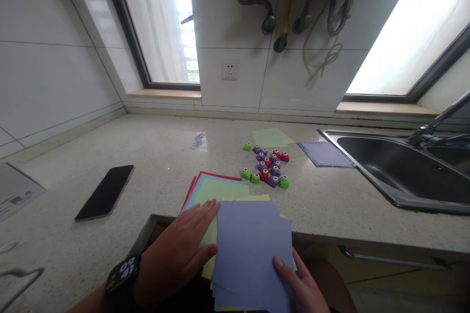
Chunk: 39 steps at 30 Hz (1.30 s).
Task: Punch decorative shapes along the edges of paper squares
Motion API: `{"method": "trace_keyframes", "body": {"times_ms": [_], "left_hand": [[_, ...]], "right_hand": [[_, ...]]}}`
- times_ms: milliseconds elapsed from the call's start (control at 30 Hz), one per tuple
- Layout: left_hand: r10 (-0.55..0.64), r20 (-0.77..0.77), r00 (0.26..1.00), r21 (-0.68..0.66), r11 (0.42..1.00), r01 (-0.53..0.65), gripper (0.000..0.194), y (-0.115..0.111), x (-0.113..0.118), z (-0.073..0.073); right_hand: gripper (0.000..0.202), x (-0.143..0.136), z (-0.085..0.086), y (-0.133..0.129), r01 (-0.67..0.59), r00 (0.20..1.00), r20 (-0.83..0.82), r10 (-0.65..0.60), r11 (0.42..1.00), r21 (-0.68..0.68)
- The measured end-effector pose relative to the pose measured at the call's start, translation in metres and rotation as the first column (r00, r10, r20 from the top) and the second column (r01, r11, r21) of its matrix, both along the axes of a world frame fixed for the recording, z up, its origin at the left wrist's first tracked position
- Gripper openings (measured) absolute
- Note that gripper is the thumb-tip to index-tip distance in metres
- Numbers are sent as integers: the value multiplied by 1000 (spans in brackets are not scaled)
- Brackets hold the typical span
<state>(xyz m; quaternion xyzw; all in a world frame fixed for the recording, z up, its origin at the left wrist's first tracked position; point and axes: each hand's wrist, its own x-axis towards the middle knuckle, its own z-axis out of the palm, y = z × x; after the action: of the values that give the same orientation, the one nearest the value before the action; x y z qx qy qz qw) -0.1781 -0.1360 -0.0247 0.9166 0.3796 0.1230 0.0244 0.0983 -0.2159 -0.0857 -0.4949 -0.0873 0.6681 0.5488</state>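
Note:
My right hand [307, 287] grips a loose stack of purple paper sheets [249, 244] at its lower right, thumb on top and fingers beneath. Yellow sheets [208, 266] show under the purple ones, and the edges are uneven. My left hand [183, 242] is open, its fingers stretched out along the stack's left edge; a black smartwatch [125, 276] is on that wrist. Beyond it, a fanned pile of coloured paper [220, 187], green on top with blue and red beneath, lies at the counter's front. Several small green, purple and red craft punches [267, 166] stand behind the stack.
Green and yellow sheets [270, 138] lie behind the punches. A purple sheet with a punched border [325, 154] rests against the steel sink [385, 195]. Purple paper bits [199, 140] are scattered further back. A black phone [106, 192] and a white box [16, 190] are at left.

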Motion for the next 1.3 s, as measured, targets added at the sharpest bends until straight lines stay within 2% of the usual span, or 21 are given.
{"method": "trace_keyframes", "body": {"times_ms": [100, 167, 367, 500, 600, 767, 967, 1167, 1300], "left_hand": [[126, -21, 992, 40, 991, -125, 73, 4, -5, -4], [147, -33, 989, 31, 989, -146, 74, 5, -7, -5], [27, -56, 998, -43, 999, -30, 74, -1, -2, 2], [-50, -27, 998, -102, 994, 47, 80, -3, -1, 0], [-52, -23, 998, -134, 990, 48, 85, -1, -4, -1], [-27, -84, 996, -171, 985, 13, 105, 5, -13, 3], [-63, -48, 997, -177, 983, 54, 100, 6, -10, 5], [-112, -1, 994, -202, 973, 110, 100, 1, 1, 7], [-147, 16, 989, -186, 972, 147, 104, 2, 3, 6]], "right_hand": [[87, -1, -2, 2, 41, 999, 1, -41, 999, 9], [86, -1, -1, 4, 61, 998, 12, -61, 998, 12], [86, -7, 8, 7, 109, 994, -3, -109, 994, 20], [88, -10, 5, 6, 91, 996, -14, -91, 995, 35], [84, -6, 2, 4, 89, 996, 5, -89, 995, 52], [79, 7, 3, 2, 127, 991, 29, -127, 992, 0], [59, 7, 7, 3, 82, 996, -28, -82, 996, -19], [62, -3, 16, 3, 61, 994, -90, -59, 998, 22], [64, -5, 15, 3, 46, 994, -100, -42, 998, 39]]}}
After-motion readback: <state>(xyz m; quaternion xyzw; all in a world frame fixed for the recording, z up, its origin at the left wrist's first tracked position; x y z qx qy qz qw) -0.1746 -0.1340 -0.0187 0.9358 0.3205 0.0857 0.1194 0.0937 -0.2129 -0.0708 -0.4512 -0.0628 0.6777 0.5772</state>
